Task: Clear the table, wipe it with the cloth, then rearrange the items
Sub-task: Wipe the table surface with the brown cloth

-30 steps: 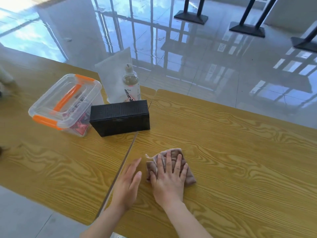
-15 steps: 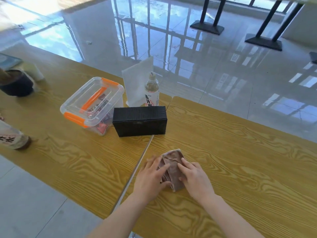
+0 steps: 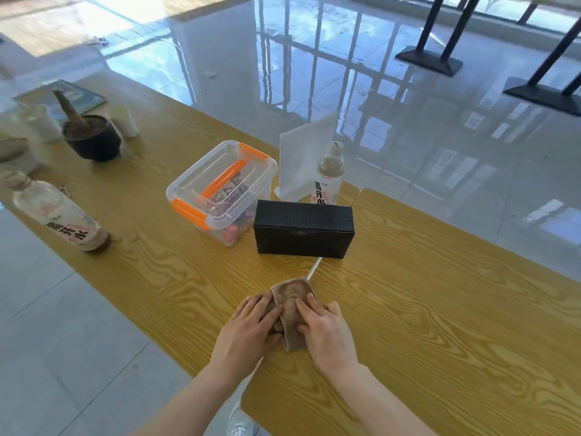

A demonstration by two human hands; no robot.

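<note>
Cloth [image 3: 294, 309] is folded into a narrow strip right in front of me, sitting pretty much on the seam where the two tables [image 3: 440, 309] meet. Its long side runs away from me, toward the black box [image 3: 304, 228], with the far end near that box but not touching it.

My left hand [image 3: 248, 328] has its fingers curled loosely over the left edge of the fold, thumb tucked against it. My right hand [image 3: 327, 328] lies flatter, fingers spread and pressing down on the right side, not really gripping. So the strip lies between both hands, under the fingertips, and neither hand is nearer than the other.

My guess is I'm tidying the fold, so the wiping looks about done and the putting-back part comes next. The table to my right looks bare, while everything else is bunched on the left one: the clear box with orange clips [image 3: 220, 190], a water bottle [image 3: 328, 179] behind the black box, a white paper stand [image 3: 301, 158], another bottle [image 3: 59, 212] and a dark bowl [image 3: 92, 138] further left.

Since the strip points straight ahead, either hand could lift it from the near end.
</note>
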